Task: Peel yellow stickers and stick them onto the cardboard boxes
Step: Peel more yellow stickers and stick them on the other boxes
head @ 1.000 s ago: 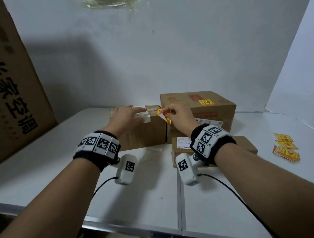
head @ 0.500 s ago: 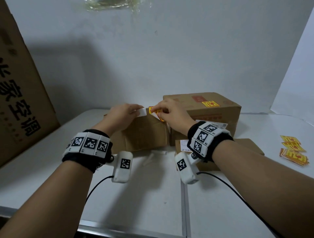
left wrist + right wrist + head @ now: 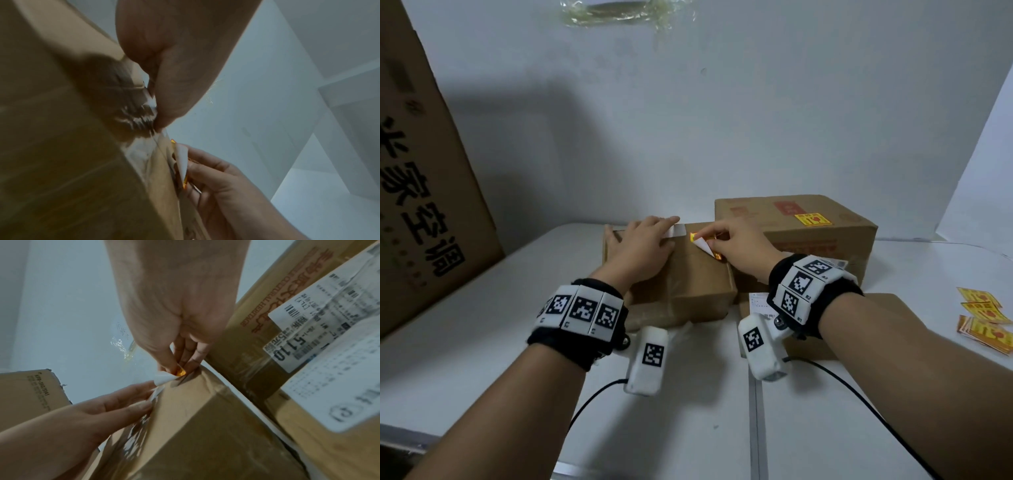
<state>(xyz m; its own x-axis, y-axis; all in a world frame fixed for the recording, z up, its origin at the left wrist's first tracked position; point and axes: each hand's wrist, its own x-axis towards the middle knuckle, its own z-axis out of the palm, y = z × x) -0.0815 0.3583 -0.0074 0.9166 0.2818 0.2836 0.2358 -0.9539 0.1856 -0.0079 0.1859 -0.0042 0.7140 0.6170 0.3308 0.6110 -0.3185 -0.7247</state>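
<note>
This looks like a small packing or parcel-handling corner, not a home. A plain white table [image 3: 482, 329] made of two panels joined by a seam stands against bare white walls [image 3: 756, 113]. Toward its far edge sit brown cardboard shipping boxes [image 3: 794, 219], one with red printing and a white printed courier label with barcode [image 3: 320, 324]. A large brown cardboard carton with black printed characters [image 3: 424, 205] leans at the table's left edge. Near the right edge lies a loose pile of yellow warning stickers [image 3: 986, 318]. A strip of crumpled clear tape [image 3: 619, 13] clings to the back wall.
</note>
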